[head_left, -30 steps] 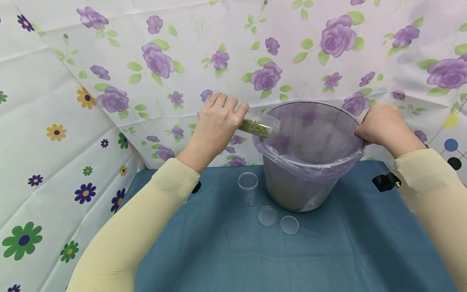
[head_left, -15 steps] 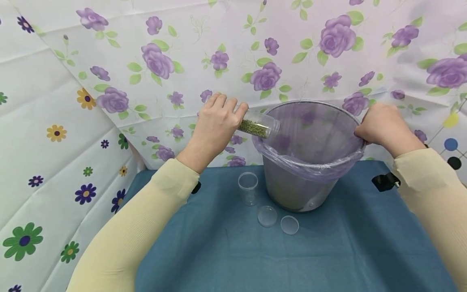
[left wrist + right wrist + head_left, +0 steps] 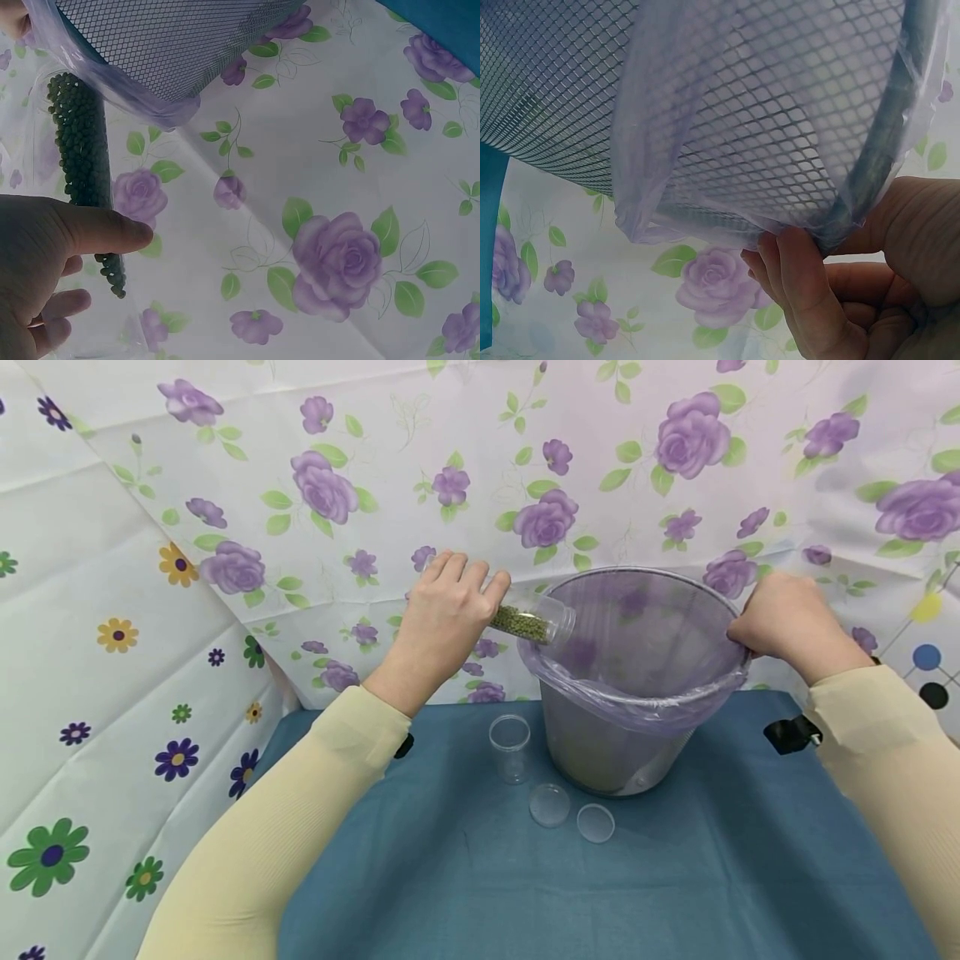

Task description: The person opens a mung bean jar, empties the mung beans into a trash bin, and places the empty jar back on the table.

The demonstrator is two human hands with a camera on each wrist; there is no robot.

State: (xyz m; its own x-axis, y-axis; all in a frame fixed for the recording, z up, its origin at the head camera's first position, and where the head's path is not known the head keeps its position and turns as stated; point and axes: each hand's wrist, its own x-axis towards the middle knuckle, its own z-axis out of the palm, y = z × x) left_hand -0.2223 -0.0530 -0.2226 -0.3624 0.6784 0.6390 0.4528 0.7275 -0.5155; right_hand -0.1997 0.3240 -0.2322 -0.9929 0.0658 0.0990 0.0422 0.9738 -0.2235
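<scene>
Purple-flowered cloth point(image 3: 453, 452) hangs behind the wire-mesh bin point(image 3: 600, 752), and a blue tabletop point(image 3: 450, 893) carries it. On the bin's left, I have my left hand point(image 3: 450, 608) wrapped round a clear jar point(image 3: 552, 608), thumb on one side, fingers on the other. That hold sits back from the mouth, which I judge keeps it free at the bin's left rim; whether jar and rim touch, I can't tell. Because the jar lies nearly flat, its green beans point(image 3: 520, 623) rest along the lower wall.

At the bin's right rim, my right hand point(image 3: 787, 622) pinches the edge through the purple liner point(image 3: 630, 714), probably to steady the bin and stop the film slipping.

Farther out, a clear cup point(image 3: 510, 752) stands upright just left of the bin's base. Two clear discs point(image 3: 550, 805) lie flat in front of it, perhaps lids set aside.
</scene>
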